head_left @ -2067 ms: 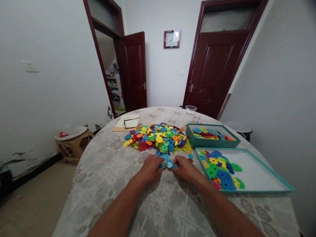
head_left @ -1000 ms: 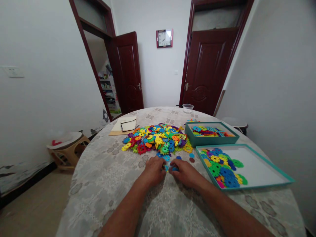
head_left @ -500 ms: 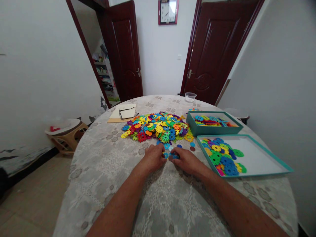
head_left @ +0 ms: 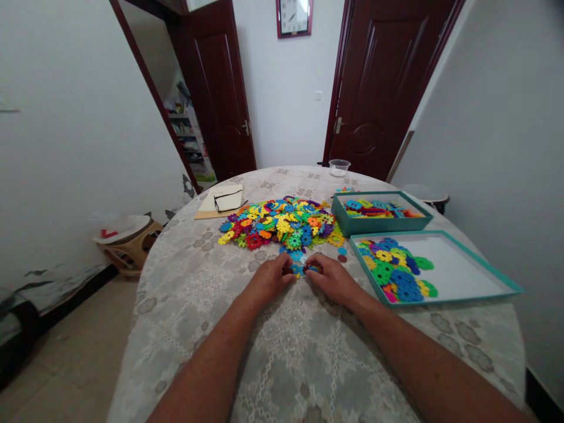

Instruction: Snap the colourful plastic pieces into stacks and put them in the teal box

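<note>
Close together near the middle of the table, my left hand [head_left: 274, 276] and my right hand [head_left: 331, 277] have their fingers curled around a small group of joined toy gear pieces [head_left: 297, 269], mostly blue with a bit of yellow. The thumb and fingers of my right hand pinch a blue gear piece [head_left: 314, 268] at the group's right side. My left fingers grip the group's left side, and they partly cover it. Just beyond the hands lies a large heap of colourful plastic gear pieces [head_left: 282, 225].
A teal box [head_left: 379, 226] of pieces stands at the right. In front of it, a shallow teal-rimmed lid [head_left: 462, 264] holds more gears. Eyeglasses [head_left: 229, 201] rest on paper [head_left: 211, 202] at the left. A clear plastic bowl [head_left: 339, 167] sits at the far edge.
The view has tilted down slightly. Both hands remain at the gear group, with the left hand's fingers a little more spread from the thumb and the right hand slightly shifted.
</note>
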The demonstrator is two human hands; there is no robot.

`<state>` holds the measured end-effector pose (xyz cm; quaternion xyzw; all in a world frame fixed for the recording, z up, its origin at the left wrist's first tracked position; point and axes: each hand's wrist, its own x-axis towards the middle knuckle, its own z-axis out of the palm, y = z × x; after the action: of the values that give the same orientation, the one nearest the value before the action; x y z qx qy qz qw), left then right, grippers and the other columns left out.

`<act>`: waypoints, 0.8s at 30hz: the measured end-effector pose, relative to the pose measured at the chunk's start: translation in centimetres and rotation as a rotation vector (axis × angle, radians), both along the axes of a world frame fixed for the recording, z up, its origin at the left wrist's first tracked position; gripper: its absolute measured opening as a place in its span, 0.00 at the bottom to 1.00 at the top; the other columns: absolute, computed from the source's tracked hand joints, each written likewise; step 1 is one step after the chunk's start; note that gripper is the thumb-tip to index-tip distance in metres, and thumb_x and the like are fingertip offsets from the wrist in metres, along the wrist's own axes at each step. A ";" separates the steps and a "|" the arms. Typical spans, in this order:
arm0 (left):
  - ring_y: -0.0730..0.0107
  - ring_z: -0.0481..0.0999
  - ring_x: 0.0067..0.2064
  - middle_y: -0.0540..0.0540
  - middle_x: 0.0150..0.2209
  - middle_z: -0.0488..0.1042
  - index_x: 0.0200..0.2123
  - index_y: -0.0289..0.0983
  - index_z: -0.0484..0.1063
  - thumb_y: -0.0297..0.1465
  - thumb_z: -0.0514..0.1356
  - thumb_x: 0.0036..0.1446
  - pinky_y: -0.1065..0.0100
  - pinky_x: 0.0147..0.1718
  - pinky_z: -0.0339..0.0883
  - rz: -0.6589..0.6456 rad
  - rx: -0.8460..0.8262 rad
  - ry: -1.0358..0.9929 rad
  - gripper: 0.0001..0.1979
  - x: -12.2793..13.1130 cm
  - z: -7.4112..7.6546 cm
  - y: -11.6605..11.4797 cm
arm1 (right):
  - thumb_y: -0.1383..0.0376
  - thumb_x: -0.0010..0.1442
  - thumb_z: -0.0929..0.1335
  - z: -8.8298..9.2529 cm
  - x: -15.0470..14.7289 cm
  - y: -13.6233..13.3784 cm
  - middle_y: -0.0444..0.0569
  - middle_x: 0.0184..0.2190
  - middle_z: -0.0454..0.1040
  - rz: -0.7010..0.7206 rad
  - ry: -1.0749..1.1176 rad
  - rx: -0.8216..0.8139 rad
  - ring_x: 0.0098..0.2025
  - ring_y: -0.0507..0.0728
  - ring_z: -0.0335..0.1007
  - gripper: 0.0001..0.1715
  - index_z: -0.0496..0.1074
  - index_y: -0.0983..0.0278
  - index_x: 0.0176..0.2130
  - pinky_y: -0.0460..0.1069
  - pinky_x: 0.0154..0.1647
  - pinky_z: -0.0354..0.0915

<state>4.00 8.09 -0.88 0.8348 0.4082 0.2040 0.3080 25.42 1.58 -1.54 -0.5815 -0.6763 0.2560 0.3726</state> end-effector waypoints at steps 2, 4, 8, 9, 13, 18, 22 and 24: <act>0.68 0.75 0.36 0.52 0.34 0.77 0.39 0.41 0.70 0.30 0.64 0.57 0.69 0.35 0.60 -0.007 0.009 -0.030 0.07 0.0 -0.1 0.1 | 0.67 0.62 0.67 -0.1 -0.6 0.1 0.48 0.42 0.81 -0.036 0.050 0.036 0.47 0.58 0.76 0.09 0.76 0.60 0.42 0.51 0.50 0.66; 0.68 0.75 0.36 0.52 0.33 0.78 0.40 0.41 0.71 0.31 0.62 0.58 0.69 0.36 0.62 -0.008 0.012 -0.056 0.06 0.0 -0.2 0.2 | 0.67 0.61 0.67 -0.1 -1.2 0.2 0.48 0.38 0.81 -0.086 0.106 0.014 0.43 0.57 0.77 0.08 0.76 0.61 0.39 0.50 0.47 0.68; 0.65 0.76 0.34 0.51 0.32 0.77 0.39 0.41 0.70 0.35 0.59 0.60 0.66 0.36 0.65 0.021 -0.013 -0.095 0.06 0.5 0.0 0.2 | 0.64 0.62 0.65 -0.4 -2.4 0.7 0.39 0.20 0.72 -0.127 0.449 -0.297 0.20 0.54 0.70 0.06 0.69 0.59 0.41 0.46 0.24 0.66; 0.64 0.76 0.34 0.51 0.32 0.77 0.39 0.42 0.70 0.36 0.58 0.61 0.65 0.35 0.66 0.011 -0.020 -0.107 0.05 0.7 0.2 0.1 | 0.63 0.62 0.65 -0.4 -2.6 0.9 0.38 0.18 0.70 -0.126 0.557 -0.362 0.18 0.53 0.69 0.07 0.68 0.59 0.42 0.45 0.20 0.64; 0.63 0.78 0.34 0.50 0.32 0.78 0.40 0.42 0.72 0.38 0.58 0.63 0.64 0.35 0.69 0.099 0.070 -0.153 0.07 1.5 0.9 -1.0 | 0.62 0.60 0.68 -0.4 -3.0 1.7 0.37 0.20 0.70 -0.155 0.898 -0.472 0.16 0.51 0.68 0.10 0.66 0.60 0.42 0.42 0.15 0.63; 0.62 0.81 0.36 0.47 0.37 0.81 0.45 0.42 0.75 0.37 0.55 0.66 0.65 0.36 0.71 0.099 0.340 -0.116 0.10 2.2 0.7 -2.2 | 0.52 0.69 0.65 0.4 -3.2 1.5 0.43 0.28 0.73 -0.061 1.175 -0.593 0.21 0.52 0.72 0.16 0.68 0.63 0.42 0.44 0.18 0.69; 0.62 0.80 0.42 0.45 0.42 0.80 0.47 0.43 0.77 0.32 0.54 0.67 0.66 0.41 0.73 -0.045 0.485 -0.060 0.12 2.5 0.1 -2.3 | 0.49 0.76 0.52 1.2 -3.3 1.1 0.47 0.28 0.73 0.002 1.301 -0.707 0.25 0.54 0.73 0.29 0.69 0.65 0.42 0.48 0.22 0.73; 0.63 0.79 0.43 0.44 0.43 0.80 0.47 0.43 0.77 0.31 0.54 0.68 0.66 0.42 0.72 -0.053 0.513 -0.025 0.12 2.5 0.0 -2.4 | 0.50 0.77 0.50 1.4 -3.5 0.9 0.46 0.27 0.72 -0.001 1.325 -0.728 0.25 0.54 0.72 0.31 0.69 0.65 0.40 0.49 0.24 0.74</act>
<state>6.49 5.72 -0.89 0.8934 0.3174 0.3030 0.0963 21.94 2.45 -0.13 -0.3924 -0.1832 0.7591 0.4860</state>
